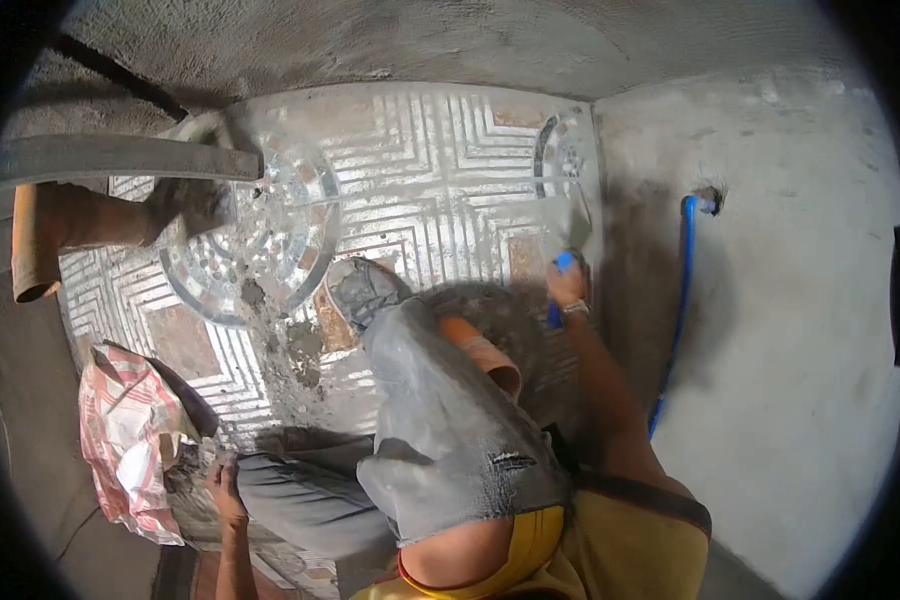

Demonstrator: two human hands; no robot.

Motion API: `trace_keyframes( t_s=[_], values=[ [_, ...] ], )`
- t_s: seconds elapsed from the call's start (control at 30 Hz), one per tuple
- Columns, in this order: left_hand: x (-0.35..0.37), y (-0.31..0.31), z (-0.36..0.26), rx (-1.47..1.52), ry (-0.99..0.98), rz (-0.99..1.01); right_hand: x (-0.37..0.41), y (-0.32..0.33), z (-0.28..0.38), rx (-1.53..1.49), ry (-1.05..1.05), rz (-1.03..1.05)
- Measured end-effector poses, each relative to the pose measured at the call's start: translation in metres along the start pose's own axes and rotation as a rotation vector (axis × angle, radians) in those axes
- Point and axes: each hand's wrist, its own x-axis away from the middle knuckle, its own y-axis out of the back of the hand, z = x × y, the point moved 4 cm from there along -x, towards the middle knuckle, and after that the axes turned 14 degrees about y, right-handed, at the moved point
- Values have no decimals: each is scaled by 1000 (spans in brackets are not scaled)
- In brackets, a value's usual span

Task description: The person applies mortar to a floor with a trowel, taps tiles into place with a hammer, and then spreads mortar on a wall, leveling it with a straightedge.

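My right hand [567, 285] is closed around the blue handle of a trowel [578, 228]. Its blade points away from me, low over the tiles near the right wall. My left hand [226, 490] is beside my bent left knee, its fingers loosely apart and nothing visible in them. Close to that hand stands a red-and-white woven sack [130, 440]. The patterned tile floor [440, 200] is smeared with grey mortar, and clumps of mortar [305, 350] lie left of my foot.
An orange elbow pipe [90, 220] juts in at the left, below a grey bar [130, 160]. Another orange pipe [485, 355] stands beside my right leg. A blue hose [685, 310] hangs from the right wall [800, 330]. A plastered wall [450, 45] bounds the far side.
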Motion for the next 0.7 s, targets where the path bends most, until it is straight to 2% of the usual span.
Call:
trace_keyframes(
  t_s=[0.03, 0.07, 0.1, 0.13, 0.2, 0.23, 0.33, 0.37, 0.4, 0.43, 0.47, 0.53, 0.63, 0.7],
  values=[
    [3, -1, -2, 4, -11, 2, 11, 12, -2, 69, 44, -75],
    [5, -2, -3, 5, -22, 1, 5, -19, -52, 171, 115, -107],
    [3, -3, -1, 1, -22, -2, 3, -64, -82, 562, 611, 34],
    [0, -1, 1, -15, -23, -2, 8, -96, -89, 495, 634, -141],
    [-10, 4, 5, -62, -23, 39, 40, -77, 33, 309, 514, 193],
    [-15, 6, 6, -86, -24, 59, 53, -65, 78, 255, 533, 309],
    [-15, -10, -19, -158, -62, 140, 67, -29, 129, 121, 610, 360],
    [-17, -13, -20, -133, -62, 166, 67, -21, 129, -74, 517, 419],
    [-17, -11, -18, -112, -56, 188, 64, -44, 60, -142, 419, 402],
    [-15, -7, -15, -89, -50, 208, 71, -37, 17, -98, 339, 398],
    [-17, 5, 7, 50, -20, 51, 86, -23, -28, 1, 255, 428],
    [-16, 10, 11, -6, 7, 26, 117, -2, -122, 179, 97, 525],
    [-18, 18, 28, -7, 9, -4, 159, 44, -71, 37, -265, 280],
    [-14, 23, 26, -26, -5, -16, 171, -17, -116, 514, 176, 607]
  ],
)
